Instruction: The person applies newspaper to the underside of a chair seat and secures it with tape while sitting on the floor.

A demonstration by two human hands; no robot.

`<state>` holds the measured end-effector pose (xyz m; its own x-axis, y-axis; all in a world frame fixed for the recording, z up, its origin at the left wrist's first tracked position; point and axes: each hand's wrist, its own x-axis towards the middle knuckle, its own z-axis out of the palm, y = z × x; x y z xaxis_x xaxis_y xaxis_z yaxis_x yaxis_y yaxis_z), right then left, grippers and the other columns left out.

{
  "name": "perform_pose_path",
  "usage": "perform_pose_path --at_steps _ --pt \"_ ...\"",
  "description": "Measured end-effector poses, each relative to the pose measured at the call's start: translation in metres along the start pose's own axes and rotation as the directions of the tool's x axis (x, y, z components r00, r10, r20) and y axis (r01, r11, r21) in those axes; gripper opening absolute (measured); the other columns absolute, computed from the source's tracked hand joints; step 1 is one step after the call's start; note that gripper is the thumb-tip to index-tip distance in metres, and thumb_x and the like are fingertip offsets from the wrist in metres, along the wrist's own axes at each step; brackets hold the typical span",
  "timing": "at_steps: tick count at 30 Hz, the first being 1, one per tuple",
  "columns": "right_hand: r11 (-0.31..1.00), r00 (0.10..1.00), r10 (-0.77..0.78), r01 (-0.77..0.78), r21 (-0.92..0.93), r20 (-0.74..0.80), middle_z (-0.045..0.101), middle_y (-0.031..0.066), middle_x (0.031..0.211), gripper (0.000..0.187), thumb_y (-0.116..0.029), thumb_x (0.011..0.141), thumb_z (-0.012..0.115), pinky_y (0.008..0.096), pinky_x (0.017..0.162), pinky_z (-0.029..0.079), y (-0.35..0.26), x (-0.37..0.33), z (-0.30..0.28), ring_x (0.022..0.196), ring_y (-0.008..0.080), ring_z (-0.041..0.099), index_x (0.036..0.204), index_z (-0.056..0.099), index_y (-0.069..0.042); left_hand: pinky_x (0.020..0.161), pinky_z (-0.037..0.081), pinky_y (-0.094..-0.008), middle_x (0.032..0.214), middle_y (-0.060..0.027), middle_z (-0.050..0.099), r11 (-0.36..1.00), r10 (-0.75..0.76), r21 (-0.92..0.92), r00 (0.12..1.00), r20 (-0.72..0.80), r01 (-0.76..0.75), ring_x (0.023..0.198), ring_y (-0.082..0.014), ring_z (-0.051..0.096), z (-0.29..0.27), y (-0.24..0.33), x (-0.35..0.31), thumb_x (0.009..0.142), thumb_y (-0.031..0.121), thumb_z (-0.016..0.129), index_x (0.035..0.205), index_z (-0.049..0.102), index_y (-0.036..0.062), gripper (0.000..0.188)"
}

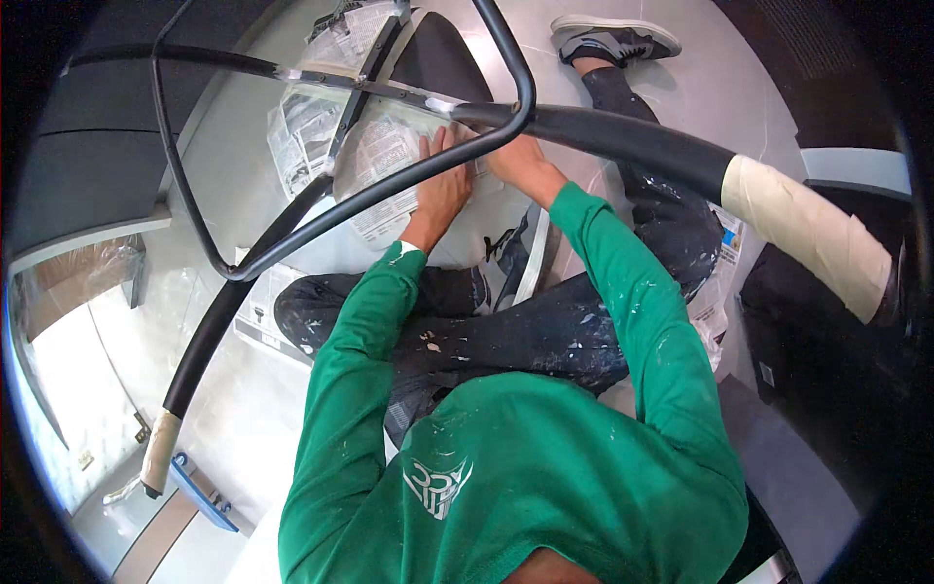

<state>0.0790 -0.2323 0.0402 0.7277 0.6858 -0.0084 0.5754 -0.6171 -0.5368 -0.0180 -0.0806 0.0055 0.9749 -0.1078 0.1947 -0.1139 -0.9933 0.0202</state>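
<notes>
A green top (564, 467) and paint-flecked trousers (516, 336) are seen nearest. The left grip (445, 193) is laid unclenched on newspaper (382, 151), seen past the black ring (350, 213). The right grip (518, 163) is part-hidden, state can't be told. Farther: crossed bars (358, 86), shoe (615, 41).

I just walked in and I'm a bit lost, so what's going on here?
A person in a green sweatshirt is sitting on the floor, both bare hands at a black frame. The left hand reaches behind the frame's curved tube, by some newspaper. The right hand is close beside it, fingertips hidden, so its grip can't be made out. Cream wrapping covers the ends of two black legs.
</notes>
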Motion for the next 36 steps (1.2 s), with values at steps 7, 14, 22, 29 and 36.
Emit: perform_pose_path --at_steps 7,14,22,29,36 --pt "0.998 0.988 -0.062 0.066 0.023 -0.142 0.070 0.0302 0.101 0.030 -0.023 0.098 0.060 0.0547 0.088 0.054 0.000 -0.002 -0.004 0.099 0.0484 0.069 0.114 0.072 0.000 0.117 0.026 -0.0720 0.162 -0.0218 0.037 0.998 0.048 0.038 0.999 0.000 -0.048 0.147 -0.0426 0.038 -0.006 -0.005 -0.003 0.099 0.028 0.057 0.160 0.041 0.0165 0.064" --pt "0.968 0.986 -0.107 0.133 0.211 -0.127 0.068 0.0305 0.110 0.039 -0.025 0.094 0.064 0.0530 0.097 0.049 -0.014 0.005 -0.022 0.104 0.0463 0.067 0.120 0.067 0.004 0.117 0.026 -0.0710 0.166 -0.0181 0.033 0.986 -0.027 0.168 0.989 0.143 0.003 0.150 -0.0394 0.035 -0.018 0.004 -0.001 0.100 0.028 0.054 0.158 0.044 0.0168 0.060" --pt "0.930 0.954 0.132 -0.213 0.300 0.267 0.045 0.0215 0.155 0.056 -0.042 0.102 0.056 0.0462 0.120 0.033 0.025 0.039 0.026 0.145 0.0367 0.042 0.149 0.052 -0.011 0.114 0.022 -0.0781 0.165 -0.0180 0.034 0.968 -0.025 0.249 0.986 0.166 -0.017 0.152 -0.0383 0.032 -0.017 0.002 0.001 0.092 0.054 0.065 0.159 0.043 0.0195 0.078" --pt "0.991 0.973 -0.110 0.122 0.047 -0.202 0.066 0.0249 0.101 0.020 -0.017 0.094 0.057 0.0513 0.088 0.050 0.036 0.027 0.070 0.095 0.0415 0.065 0.103 0.066 -0.001 0.106 0.017 -0.0876 0.160 -0.0216 0.040 0.997 0.019 0.072 1.000 -0.003 -0.019 0.147 -0.0440 0.037 -0.003 -0.008 -0.006 0.098 0.052 0.056 0.157 0.049 0.0178 0.068" --pt "0.996 0.990 0.017 -0.004 0.088 -0.142 0.065 0.0281 0.127 0.039 -0.019 0.101 0.052 0.0490 0.112 0.044 -0.026 0.009 0.027 0.126 0.0418 0.059 0.133 0.065 0.000 0.108 0.014 -0.0878 0.161 -0.0194 0.039 0.972 -0.049 0.234 0.987 0.152 0.012 0.150 -0.0435 0.034 -0.003 0.003 0.000 0.097 0.049 0.056 0.152 0.053 0.0175 0.064"
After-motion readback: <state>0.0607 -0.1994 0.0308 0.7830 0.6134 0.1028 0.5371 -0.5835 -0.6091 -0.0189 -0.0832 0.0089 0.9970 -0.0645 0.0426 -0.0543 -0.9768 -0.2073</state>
